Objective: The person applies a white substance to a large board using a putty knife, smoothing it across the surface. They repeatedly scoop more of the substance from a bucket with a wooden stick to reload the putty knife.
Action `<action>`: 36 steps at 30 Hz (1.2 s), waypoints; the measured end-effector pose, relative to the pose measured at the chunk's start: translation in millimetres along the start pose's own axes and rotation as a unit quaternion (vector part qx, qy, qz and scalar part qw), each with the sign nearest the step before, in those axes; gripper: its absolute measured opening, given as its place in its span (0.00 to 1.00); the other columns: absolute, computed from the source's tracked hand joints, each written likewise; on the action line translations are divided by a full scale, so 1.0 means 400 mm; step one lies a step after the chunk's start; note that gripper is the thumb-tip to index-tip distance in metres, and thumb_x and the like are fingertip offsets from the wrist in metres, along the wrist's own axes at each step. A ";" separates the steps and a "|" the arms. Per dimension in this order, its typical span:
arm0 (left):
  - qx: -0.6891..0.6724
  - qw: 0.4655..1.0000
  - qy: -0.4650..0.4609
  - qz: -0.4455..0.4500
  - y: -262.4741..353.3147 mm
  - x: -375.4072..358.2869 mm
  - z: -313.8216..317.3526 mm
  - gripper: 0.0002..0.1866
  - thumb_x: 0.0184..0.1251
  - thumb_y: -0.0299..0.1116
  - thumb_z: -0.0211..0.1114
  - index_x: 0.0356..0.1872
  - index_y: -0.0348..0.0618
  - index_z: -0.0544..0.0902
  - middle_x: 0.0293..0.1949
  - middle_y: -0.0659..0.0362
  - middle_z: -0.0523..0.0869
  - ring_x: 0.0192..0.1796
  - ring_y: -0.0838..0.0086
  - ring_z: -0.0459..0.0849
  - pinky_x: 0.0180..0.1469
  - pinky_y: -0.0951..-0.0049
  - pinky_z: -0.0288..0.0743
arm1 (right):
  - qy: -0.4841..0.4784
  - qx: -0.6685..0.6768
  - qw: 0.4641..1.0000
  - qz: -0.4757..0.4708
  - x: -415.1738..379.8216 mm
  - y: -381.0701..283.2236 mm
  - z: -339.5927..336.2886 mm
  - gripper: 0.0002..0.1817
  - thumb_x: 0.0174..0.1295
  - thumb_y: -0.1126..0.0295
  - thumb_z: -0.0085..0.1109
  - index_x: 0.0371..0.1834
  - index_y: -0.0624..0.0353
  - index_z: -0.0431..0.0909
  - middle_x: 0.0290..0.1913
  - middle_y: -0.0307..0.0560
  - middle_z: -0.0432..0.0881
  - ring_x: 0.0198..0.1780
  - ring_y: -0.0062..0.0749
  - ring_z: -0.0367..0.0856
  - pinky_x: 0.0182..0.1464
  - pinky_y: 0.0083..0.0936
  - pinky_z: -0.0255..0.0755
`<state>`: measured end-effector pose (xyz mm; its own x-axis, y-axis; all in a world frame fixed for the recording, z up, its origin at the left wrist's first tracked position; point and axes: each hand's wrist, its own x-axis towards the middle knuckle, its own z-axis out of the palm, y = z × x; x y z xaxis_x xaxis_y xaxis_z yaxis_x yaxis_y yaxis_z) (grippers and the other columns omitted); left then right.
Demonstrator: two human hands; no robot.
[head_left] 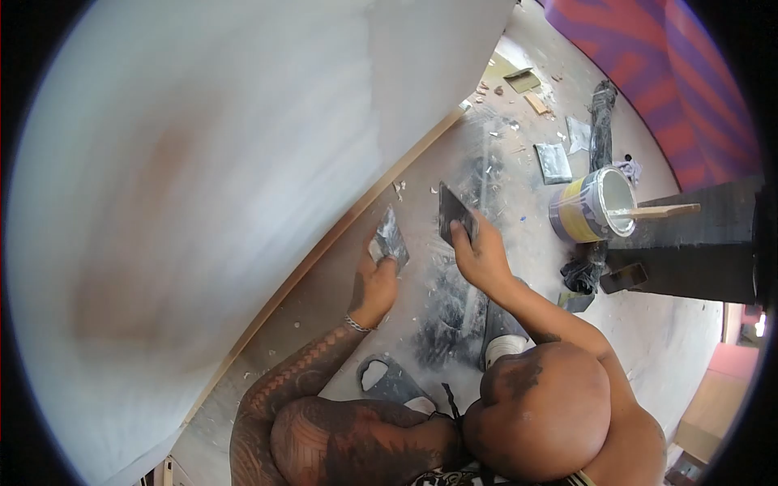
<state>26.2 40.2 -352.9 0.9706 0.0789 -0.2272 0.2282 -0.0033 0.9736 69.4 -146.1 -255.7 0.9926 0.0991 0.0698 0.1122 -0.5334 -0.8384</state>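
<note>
In the head view, my left hand (376, 285) is closed around a flat putty spreader (391, 240) smeared with white filler, its blade pointing away from me. My right hand (485, 257) grips a second, darker putty spreader (455, 215), the thumb pressed on its face. The two blades are a short way apart over the dusty floor, touching neither each other nor the wall. A large pale wall panel (267, 146) with a wooden strip (324, 243) along its lower edge rises to the left.
To the right stands an open bucket (585, 209) of white filler with a wooden stick (660, 211) in it. Beside it are a black box (689, 267) and a phone (624, 277). A square pad (553, 164), a black plastic roll (602, 125) and scraps lie farther off.
</note>
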 end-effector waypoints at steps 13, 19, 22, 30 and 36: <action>0.147 0.986 -0.047 0.062 0.193 -0.048 -0.022 0.24 0.77 0.29 0.48 0.72 0.39 0.67 0.62 0.43 0.78 0.66 0.59 0.77 0.68 0.65 0.66 | -0.005 0.503 0.793 0.343 0.001 0.201 -0.045 0.13 0.68 0.61 0.62 0.48 0.56 0.77 0.26 0.41 0.80 0.22 0.29 0.79 0.27 0.24 0.76; 0.255 0.849 -0.177 0.428 0.165 -0.053 0.053 0.30 0.68 0.22 0.55 0.72 0.39 0.65 0.63 0.40 0.77 0.66 0.48 0.76 0.67 0.61 0.71 | -0.192 0.543 0.732 0.363 -0.119 0.275 0.060 0.16 0.69 0.50 0.60 0.33 0.49 0.75 0.15 0.30 0.65 0.13 0.16 0.61 0.15 0.16 0.55; 0.248 0.951 -0.171 0.067 0.175 -0.019 0.054 0.26 0.67 0.24 0.58 0.68 0.42 0.69 0.60 0.42 0.79 0.56 0.44 0.81 0.58 0.53 0.78 | -0.282 0.680 0.476 0.482 -0.159 0.217 0.043 0.17 0.69 0.48 0.60 0.35 0.49 0.76 0.15 0.31 0.67 0.13 0.17 0.61 0.15 0.17 0.55; -0.368 0.864 0.046 -0.340 0.059 0.031 -0.053 0.10 0.74 0.42 0.61 0.43 0.46 0.78 0.25 0.60 0.78 0.25 0.73 0.78 0.24 0.74 0.71 | 0.076 0.311 0.920 0.227 -0.078 0.238 -0.032 0.19 0.70 0.59 0.62 0.54 0.60 0.73 0.40 0.43 0.81 0.36 0.30 0.79 0.40 0.32 0.76; -0.521 0.758 -0.078 -0.385 0.113 -0.019 -0.034 0.17 0.73 0.50 0.62 0.34 0.47 0.75 0.18 0.68 0.70 0.15 0.84 0.63 0.16 0.84 0.57 | -0.013 -0.018 0.933 -0.358 -0.043 0.109 -0.030 0.13 0.68 0.72 0.58 0.53 0.62 0.74 0.46 0.59 0.82 0.46 0.45 0.82 0.48 0.35 0.77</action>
<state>28.2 52.9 -306.8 0.5961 -0.4617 -0.6568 0.6261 0.7795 0.0203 57.8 -181.3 -287.1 0.6604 0.4616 0.5923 0.7491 -0.3508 -0.5620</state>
